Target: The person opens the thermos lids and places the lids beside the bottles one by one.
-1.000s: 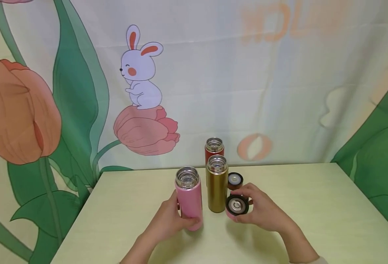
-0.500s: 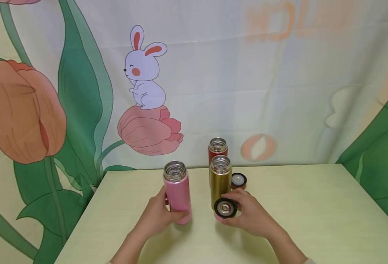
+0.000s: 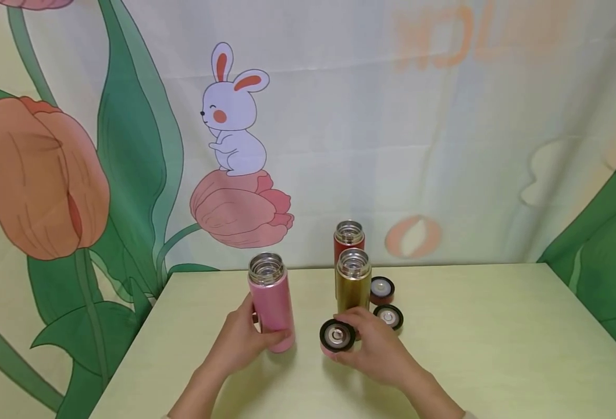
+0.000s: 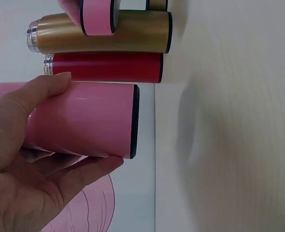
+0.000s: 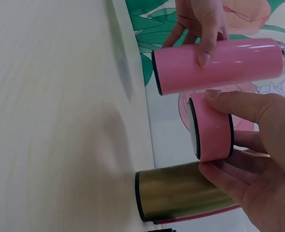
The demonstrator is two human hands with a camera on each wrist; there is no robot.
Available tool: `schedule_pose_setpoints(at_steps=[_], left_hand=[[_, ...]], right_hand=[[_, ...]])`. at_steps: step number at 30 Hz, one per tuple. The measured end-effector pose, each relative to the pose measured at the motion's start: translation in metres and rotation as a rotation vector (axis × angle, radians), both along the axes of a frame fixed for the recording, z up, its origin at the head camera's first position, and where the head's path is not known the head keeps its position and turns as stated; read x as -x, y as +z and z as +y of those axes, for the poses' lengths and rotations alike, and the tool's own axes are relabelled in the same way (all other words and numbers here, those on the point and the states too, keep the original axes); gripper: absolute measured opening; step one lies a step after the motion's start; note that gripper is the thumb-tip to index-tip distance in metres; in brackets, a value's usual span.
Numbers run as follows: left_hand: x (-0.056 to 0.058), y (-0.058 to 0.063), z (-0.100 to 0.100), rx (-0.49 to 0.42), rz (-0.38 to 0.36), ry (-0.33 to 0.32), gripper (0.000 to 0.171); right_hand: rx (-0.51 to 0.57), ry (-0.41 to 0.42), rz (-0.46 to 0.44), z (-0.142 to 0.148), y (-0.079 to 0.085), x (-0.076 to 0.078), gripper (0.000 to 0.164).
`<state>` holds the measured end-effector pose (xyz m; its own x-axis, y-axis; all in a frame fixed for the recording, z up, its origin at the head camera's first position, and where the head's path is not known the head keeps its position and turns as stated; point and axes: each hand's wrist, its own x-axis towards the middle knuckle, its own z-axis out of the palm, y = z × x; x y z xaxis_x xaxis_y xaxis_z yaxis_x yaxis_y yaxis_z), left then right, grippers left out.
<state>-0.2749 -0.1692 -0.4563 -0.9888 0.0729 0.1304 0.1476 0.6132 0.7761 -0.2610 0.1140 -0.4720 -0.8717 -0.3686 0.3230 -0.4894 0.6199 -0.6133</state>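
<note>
My left hand (image 3: 237,334) grips a pink thermos bottle (image 3: 271,311) low on its body, thumb across the front. The bottle is upright and uncapped, its steel mouth facing up, and its black base hangs over the table with a shadow below. To its right, my right hand (image 3: 378,352) pinches a pink lid (image 5: 212,128) between thumb and fingers, with the lid's inner side up. The lid is apart from the bottle, in front of an uncapped gold bottle (image 3: 353,288) whose lower part is partly hidden. Right behind that stands an uncapped red bottle (image 4: 108,66).
Two more lids lie inner side up to the right of the standing bottles: a reddish-brown one (image 3: 382,289) farther back, another lid (image 3: 390,316) nearer, close to my right fingers. The pale table (image 3: 496,337) ends at a printed curtain (image 3: 470,174).
Both hands have moved left, the left with the pink bottle and the right with the pink lid. The nearer lid on the table, earlier mostly hidden behind my right hand, now shows.
</note>
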Motion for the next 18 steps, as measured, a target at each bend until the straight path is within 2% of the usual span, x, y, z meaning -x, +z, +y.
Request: schedule_pose_setpoints(at_steps=[5,18], left_hand=[[0.003,-0.001,-0.005,0.002,0.0,0.011,0.077],[0.009,-0.005,-0.012,-0.007,0.0,0.085,0.075]], right_hand=[[-0.01,-0.035,0.065,-0.013,-0.003,0.0,0.059],[-0.054,-0.11,0.154,-0.05,-0.014,0.009,0.059]])
